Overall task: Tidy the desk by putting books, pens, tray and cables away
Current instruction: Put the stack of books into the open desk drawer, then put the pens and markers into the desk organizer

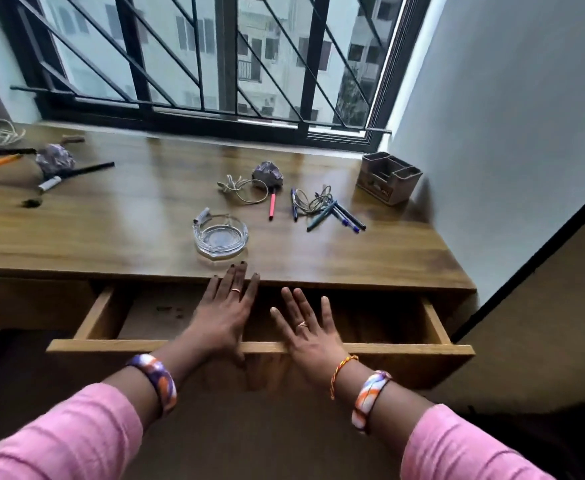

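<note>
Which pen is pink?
The pink pen, lying alone between the two cable loops; the pens right of it are blue or dark.

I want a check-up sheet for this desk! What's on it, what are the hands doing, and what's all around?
Surface: wooden desk, drawer pulled out.
Job's things: pink pen and blue pens lie loose; glass tray near the front edge; organiser by the wall. No books seen.
Clutter: two crumpled paper balls, more pens far left.
Hands: left hand and right hand, both flat and holding nothing, over the drawer.
Cables: one coil at centre, one among the blue pens, one far left.
Surroundings: barred window, white wall on the right.
</note>
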`<state>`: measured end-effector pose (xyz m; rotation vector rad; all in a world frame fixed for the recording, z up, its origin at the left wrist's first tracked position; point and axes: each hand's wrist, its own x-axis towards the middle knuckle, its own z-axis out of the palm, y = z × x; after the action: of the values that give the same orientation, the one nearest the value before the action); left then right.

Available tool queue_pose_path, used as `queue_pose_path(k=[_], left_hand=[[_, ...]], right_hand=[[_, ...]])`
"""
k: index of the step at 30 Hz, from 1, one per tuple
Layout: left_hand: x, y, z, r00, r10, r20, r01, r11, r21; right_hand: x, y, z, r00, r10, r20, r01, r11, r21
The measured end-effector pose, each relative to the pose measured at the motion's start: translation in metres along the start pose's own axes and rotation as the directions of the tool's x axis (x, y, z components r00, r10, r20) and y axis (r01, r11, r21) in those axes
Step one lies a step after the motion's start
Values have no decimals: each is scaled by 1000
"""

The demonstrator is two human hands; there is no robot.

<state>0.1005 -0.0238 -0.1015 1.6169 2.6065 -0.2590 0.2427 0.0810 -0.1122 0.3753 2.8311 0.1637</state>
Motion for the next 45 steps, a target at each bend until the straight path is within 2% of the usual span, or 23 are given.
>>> queue_pose_path(k=[3, 6, 8, 11, 15, 18, 21, 26, 32, 38, 42, 45], left_hand=[[19, -9, -3, 999, 36, -6, -36, 999, 23], [27, -20, 2, 978, 88, -190, -99, 994, -52], [33, -27, 6, 965, 89, -248, -116, 989, -96], [40, -28, 5, 957, 68, -283, -95, 992, -86], [53, -24, 5, 936, 92, -339, -125, 989, -77], [63, -22, 2, 865, 124, -485, -135, 991, 14], [74, -20, 6, 842, 110, -528, -87, 994, 67], [77, -24, 10, 767, 145, -625, -120, 989, 82], [77, -27, 9, 764, 164, -625, -145, 986, 81], [68, -35, -6, 859, 189, -476, -230, 973, -28], [51, -46, -8, 885, 150, -441, -237, 960, -149], [41, -61, -14, 956, 126, -264, -237, 862, -448]], right_hand=[[23, 12, -3, 999, -20, -46, 20, 1000, -2], [39, 15, -15, 998, 56, -20, -55, 998, 43], [51, 17, -21, 993, 113, -41, -111, 992, 59], [68, 22, -16, 958, 154, -242, -165, 986, -29], [87, 27, -9, 890, 91, -448, -159, 980, -116], [92, 28, -14, 841, 75, -536, -152, 983, -101], [97, 31, -13, 794, 59, -605, -146, 985, -96], [100, 33, -7, 750, 52, -659, -173, 978, -120], [100, 30, -2, 719, 87, -690, -225, 968, -113], [95, 32, -8, 742, 107, -662, -185, 981, -49], [95, 42, -16, 772, 201, -602, -64, 968, 241], [104, 59, -27, 877, 178, -445, 58, 882, 468]])
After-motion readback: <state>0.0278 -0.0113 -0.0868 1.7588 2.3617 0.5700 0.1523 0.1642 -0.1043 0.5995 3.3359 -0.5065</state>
